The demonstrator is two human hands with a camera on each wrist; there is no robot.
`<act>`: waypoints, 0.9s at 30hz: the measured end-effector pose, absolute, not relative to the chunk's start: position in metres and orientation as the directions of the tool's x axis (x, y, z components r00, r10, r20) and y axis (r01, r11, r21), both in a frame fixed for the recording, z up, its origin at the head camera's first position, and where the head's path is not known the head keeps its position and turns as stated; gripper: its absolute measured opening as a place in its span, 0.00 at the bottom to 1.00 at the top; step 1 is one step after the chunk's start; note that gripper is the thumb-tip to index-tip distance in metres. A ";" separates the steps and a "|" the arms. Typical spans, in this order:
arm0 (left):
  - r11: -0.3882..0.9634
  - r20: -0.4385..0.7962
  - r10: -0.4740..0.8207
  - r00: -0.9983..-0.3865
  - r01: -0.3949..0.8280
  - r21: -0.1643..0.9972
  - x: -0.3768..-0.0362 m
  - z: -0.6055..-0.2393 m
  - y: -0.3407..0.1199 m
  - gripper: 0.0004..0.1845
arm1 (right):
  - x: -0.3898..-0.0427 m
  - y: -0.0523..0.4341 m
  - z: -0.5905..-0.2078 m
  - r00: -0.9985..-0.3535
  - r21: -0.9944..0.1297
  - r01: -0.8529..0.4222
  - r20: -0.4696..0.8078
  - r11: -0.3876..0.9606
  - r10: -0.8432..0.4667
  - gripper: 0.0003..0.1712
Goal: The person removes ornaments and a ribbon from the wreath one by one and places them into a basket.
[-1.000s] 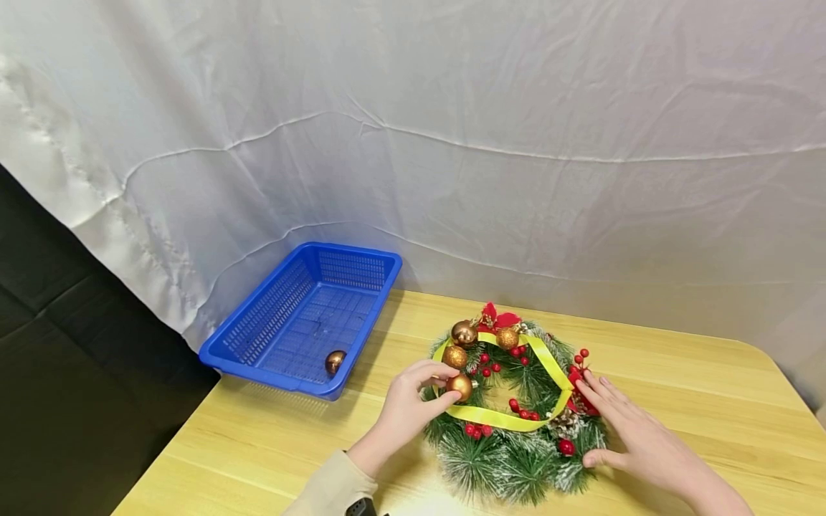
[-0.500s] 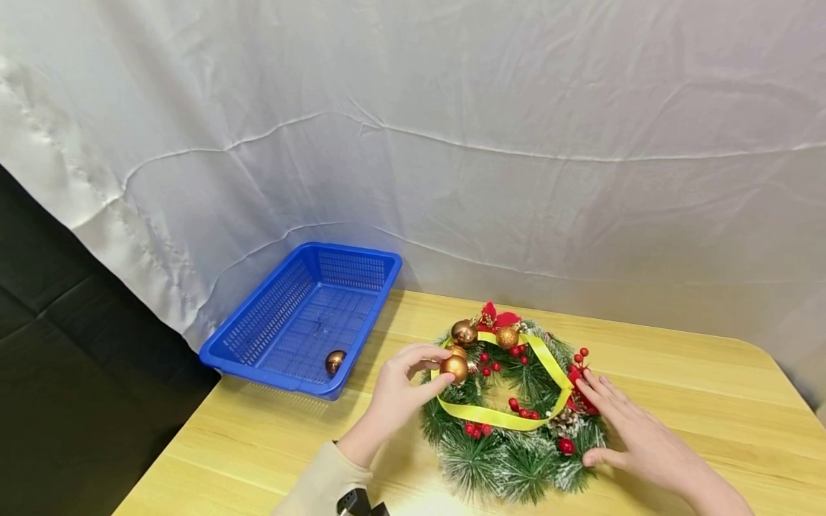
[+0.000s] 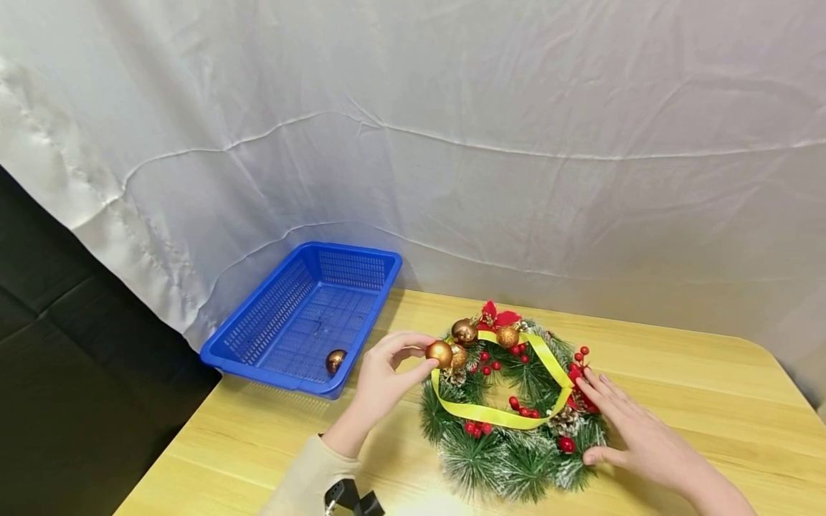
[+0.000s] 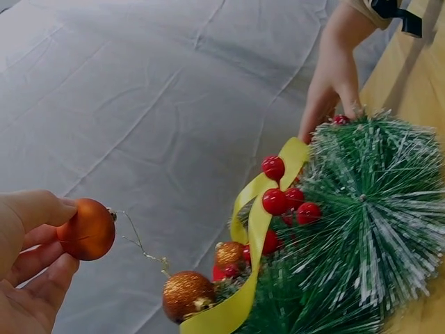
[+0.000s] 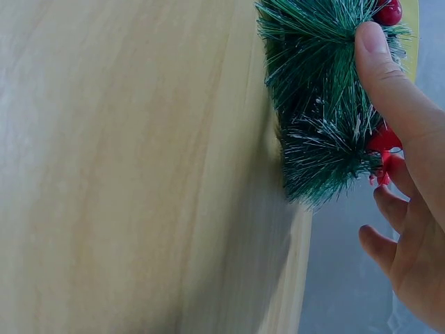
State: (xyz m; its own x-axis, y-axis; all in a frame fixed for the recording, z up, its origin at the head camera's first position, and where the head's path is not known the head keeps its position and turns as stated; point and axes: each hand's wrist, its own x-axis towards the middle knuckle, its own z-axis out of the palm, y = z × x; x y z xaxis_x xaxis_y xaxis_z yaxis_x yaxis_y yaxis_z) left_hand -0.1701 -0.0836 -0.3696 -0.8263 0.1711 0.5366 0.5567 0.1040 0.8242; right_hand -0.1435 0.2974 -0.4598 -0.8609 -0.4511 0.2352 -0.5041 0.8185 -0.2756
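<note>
Copper-orange round bauble (image 3: 439, 353): lifted off the left rim of the green frosted pine wreath (image 3: 516, 459) since a second ago, thin wire trailing right toward it; detachment judged nearly done. Pinched in left hand (image 3: 381, 380). Right hand (image 3: 635, 437): fingers spread flat, pressing the wreath's right side.

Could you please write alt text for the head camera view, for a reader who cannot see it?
A person's left hand pinches a gold bauble at the edge of a Christmas wreath on a wooden table, while the right hand rests flat on the wreath. A blue basket at left holds another bauble.
</note>
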 end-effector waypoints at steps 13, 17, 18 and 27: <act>0.075 0.555 0.101 -0.826 0.562 0.823 -0.190 -0.391 -0.112 0.14 | -0.143 0.298 -0.459 -0.860 -0.275 -0.505 0.235 0.818 -0.452 0.58; 0.088 0.554 0.071 -0.829 0.558 0.825 -0.191 -0.391 -0.120 0.14 | -0.144 0.298 -0.460 -0.856 -0.267 -0.512 0.244 0.816 -0.456 0.58; 0.098 0.555 0.062 -0.830 0.558 0.824 -0.190 -0.390 -0.122 0.14 | -0.144 0.298 -0.460 -0.855 -0.265 -0.513 0.246 0.816 -0.458 0.58; 0.120 0.568 0.007 -0.823 0.564 0.817 -0.191 -0.388 -0.139 0.13 | -0.144 0.298 -0.460 -0.853 -0.264 -0.515 0.247 0.815 -0.459 0.58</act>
State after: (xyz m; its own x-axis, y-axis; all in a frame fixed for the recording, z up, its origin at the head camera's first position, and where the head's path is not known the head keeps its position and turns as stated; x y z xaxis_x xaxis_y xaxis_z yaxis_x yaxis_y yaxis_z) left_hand -0.1905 -0.1392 -0.3878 -0.8232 0.0072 0.5676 0.5643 0.1202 0.8168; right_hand -0.1439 0.2978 -0.4604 -0.8534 -0.4590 0.2472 -0.5151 0.8153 -0.2644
